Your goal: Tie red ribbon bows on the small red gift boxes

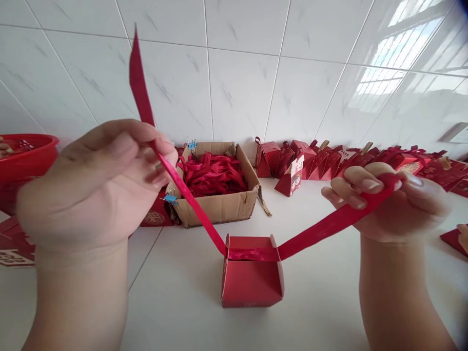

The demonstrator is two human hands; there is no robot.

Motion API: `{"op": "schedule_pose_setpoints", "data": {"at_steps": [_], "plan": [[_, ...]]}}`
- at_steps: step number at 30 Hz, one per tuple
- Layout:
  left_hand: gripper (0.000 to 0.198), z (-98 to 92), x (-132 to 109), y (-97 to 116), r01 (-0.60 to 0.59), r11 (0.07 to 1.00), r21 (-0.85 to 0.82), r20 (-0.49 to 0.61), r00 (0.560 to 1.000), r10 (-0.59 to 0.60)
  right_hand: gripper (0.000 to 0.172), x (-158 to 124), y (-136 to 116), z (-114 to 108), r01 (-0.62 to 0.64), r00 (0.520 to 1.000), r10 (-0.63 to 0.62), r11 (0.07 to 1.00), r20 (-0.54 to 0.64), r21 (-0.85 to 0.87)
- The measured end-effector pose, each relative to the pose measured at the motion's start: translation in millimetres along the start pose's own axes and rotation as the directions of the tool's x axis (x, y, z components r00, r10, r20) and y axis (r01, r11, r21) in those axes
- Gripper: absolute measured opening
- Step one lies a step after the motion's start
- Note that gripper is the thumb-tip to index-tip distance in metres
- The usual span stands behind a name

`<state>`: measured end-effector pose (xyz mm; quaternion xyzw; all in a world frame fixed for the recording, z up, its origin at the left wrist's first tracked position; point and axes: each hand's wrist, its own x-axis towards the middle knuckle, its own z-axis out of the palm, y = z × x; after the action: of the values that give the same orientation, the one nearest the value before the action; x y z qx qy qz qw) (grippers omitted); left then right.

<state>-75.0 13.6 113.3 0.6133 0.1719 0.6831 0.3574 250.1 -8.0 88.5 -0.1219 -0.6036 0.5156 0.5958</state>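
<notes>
A small red gift box (252, 285) stands upright on the white table in front of me. A red satin ribbon (197, 209) runs through the top of the box, between its two raised side flaps. On the left, my left hand (98, 180) is closed on one end of the ribbon, whose loose tip sticks up above the fingers. At the right, my right hand (395, 204) pinches the other end between thumb and fingers. Both ribbon ends slant upward from the box in a wide V.
Behind is a cardboard box (215, 209) full of cut red ribbons, with blue binder clips on its edge. Several finished red gift boxes (270, 161) line the tiled wall at right. A red basin (29, 156) stands at left. Another person's fingers (463, 236) show at the right edge.
</notes>
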Motion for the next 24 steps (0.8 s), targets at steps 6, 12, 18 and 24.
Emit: {"op": "schedule_pose_setpoints", "data": {"at_steps": [6, 12, 18, 24], "plan": [[0.025, 16.6, -4, 3, -0.116, 0.993, -0.007, 0.058, 0.992, 0.116, 0.013, -4, 2, 3, 0.067, 0.996, -0.075, 0.99, -0.055, -0.128], [0.026, 18.1, -7, 8, -0.037, 0.992, -0.121, 0.071, 0.996, 0.046, 0.007, -5, 4, 19, 0.097, 0.976, -0.13, 0.978, -0.176, -0.186], [0.006, 26.6, -5, 8, 0.095, 0.99, -0.108, 0.091, 0.992, -0.085, 0.018, 8, -2, 30, -0.018, 0.971, -0.006, 0.995, -0.239, -0.098], [0.007, 39.8, -5, 9, 0.244, 0.963, -0.116, 0.139, 0.964, -0.228, 0.017, 12, -7, 35, -0.093, 0.961, 0.083, 0.995, -0.264, -0.029]]}}
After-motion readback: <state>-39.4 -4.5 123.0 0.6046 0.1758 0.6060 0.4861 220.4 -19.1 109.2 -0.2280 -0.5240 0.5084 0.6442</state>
